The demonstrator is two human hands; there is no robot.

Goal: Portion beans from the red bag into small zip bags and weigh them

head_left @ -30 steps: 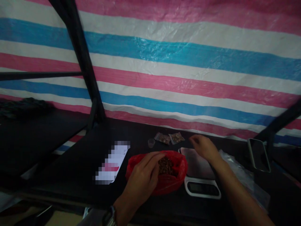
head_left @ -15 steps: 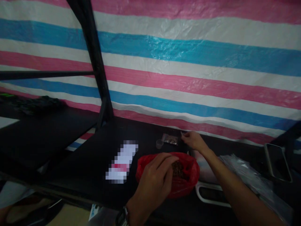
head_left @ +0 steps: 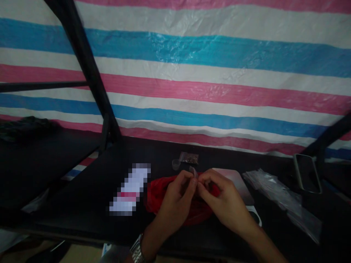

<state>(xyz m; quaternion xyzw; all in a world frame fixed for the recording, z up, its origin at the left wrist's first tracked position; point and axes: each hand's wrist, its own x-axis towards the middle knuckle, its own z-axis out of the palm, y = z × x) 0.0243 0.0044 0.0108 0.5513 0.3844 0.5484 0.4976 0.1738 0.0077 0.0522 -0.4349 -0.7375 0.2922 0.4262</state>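
A small clear plastic bag [head_left: 193, 171] is pinched between both hands, its top edge sticking up above the fingers. My left hand [head_left: 178, 193] grips it from the left with thumb and forefinger, and my right hand [head_left: 223, 199] meets it from the right. Right below them lies an open red plastic bag [head_left: 156, 195]; the hands cover its contents. Behind the hands a filled small zip bag [head_left: 189, 158] with brown bits in it lies flat. Beside that stands a small clear cup [head_left: 176, 164].
A scale [head_left: 236, 180] sits partly behind my right hand. Loose clear zip bags [head_left: 279, 197] are spread to the right, with a phone [head_left: 307, 173] beyond. A blurred-out sheet [head_left: 130, 190] lies left. Striped sheeting [head_left: 205, 87] and a black post [head_left: 87, 69] stand behind.
My right hand has come back from the rear of the table to above the red bag. My left hand has lifted off the brown contents and now pinches the small bag too.
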